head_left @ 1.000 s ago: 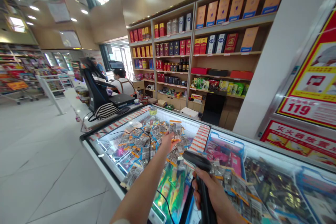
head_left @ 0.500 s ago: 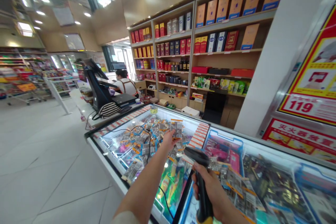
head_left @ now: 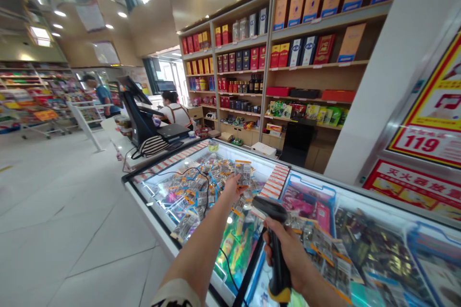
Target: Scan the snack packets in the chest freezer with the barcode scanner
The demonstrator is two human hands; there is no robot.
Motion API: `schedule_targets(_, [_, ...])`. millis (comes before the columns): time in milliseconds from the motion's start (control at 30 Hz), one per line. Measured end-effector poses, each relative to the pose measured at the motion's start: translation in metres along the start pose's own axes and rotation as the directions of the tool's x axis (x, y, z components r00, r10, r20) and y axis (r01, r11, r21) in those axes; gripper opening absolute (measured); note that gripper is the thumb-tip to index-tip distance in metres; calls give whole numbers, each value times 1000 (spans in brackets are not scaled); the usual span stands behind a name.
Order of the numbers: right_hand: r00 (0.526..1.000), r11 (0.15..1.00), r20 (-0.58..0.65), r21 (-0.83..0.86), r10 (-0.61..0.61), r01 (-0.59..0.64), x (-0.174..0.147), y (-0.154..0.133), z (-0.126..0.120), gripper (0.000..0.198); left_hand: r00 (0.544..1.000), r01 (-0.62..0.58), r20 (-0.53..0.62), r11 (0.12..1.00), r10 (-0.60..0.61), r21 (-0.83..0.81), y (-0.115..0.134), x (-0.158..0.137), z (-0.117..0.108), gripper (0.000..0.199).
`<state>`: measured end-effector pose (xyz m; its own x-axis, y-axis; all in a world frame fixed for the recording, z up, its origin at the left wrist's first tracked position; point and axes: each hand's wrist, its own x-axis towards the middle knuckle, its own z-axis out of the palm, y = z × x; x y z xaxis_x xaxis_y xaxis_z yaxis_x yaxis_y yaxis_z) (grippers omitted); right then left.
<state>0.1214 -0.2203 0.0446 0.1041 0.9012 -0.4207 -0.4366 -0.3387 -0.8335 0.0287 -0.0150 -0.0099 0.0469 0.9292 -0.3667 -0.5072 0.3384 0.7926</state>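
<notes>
My left hand (head_left: 233, 188) reaches out over the glass-topped freezer and is closed on a small packet (head_left: 243, 172) with orange edges and a clear, printed face. Under and around it lies a heap of similar packets (head_left: 201, 187). My right hand (head_left: 286, 244) is wrapped round the handle of a black barcode scanner (head_left: 275, 249) with a yellow base, held upright nearer to me. The scanner's head points left, toward the packet. More orange-edged packets (head_left: 324, 244) lie on the glass right of my right hand.
The freezer (head_left: 140, 201) has a black cable (head_left: 207, 192) running across its top. Behind stand shelves (head_left: 266, 57) of boxes and bottles. A checkout terminal (head_left: 135, 115) stands left, with a seated person (head_left: 176, 112) beyond it. Another person (head_left: 103, 96) is by the white railing (head_left: 84, 124).
My view has shifted slightly. A person in a blue top has come into sight at the left, behind the terminal. Both hands keep their hold on the packet and the scanner.
</notes>
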Motion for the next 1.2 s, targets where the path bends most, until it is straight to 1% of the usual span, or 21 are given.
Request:
schedule_targets(100, [999, 1000, -53, -16, 5, -6, 1, -3, 4, 29, 996, 74, 48, 997, -75, 30, 0, 3, 4, 13])
schedule_targets(200, [997, 1000, -80, 2, -1, 2, -1, -6, 7, 28, 989, 122, 76, 991, -125, 46, -1, 10, 6, 12])
schedule_targets(367, [996, 998, -91, 68, -6, 13, -7, -12, 9, 26, 972, 182, 138, 981, -189, 64, -2, 26, -1, 13])
schedule_targets(533, [991, 998, -136, 60, 21, -13, -7, -13, 14, 25, 964, 208, 150, 974, -219, 89, -2, 41, -8, 16])
schedule_targets(667, [989, 998, -147, 69, 2, 8, -6, -10, 21, 27, 953, 236, 170, 967, -249, 95, 0, 46, -11, 17])
schedule_targets(767, [991, 995, -134, 90, -20, 32, -10, -10, 28, 29, 947, 236, 203, 969, -247, 79, 1, 47, -14, 13])
schedule_targets(933, [990, 991, -130, 114, -58, 73, -16, -11, 39, 28, 952, 246, 168, 966, -256, 81, -1, 54, -17, 11])
schedule_targets(1100, [979, 996, -202, 79, -28, 45, -11, -5, 42, 30, 941, 275, 177, 956, -289, 98, -7, 63, -22, 18])
schedule_targets(1200, [973, 996, -228, 65, -38, 54, -9, -1, 41, 30, 935, 294, 180, 951, -307, 96, -9, 61, -29, 21])
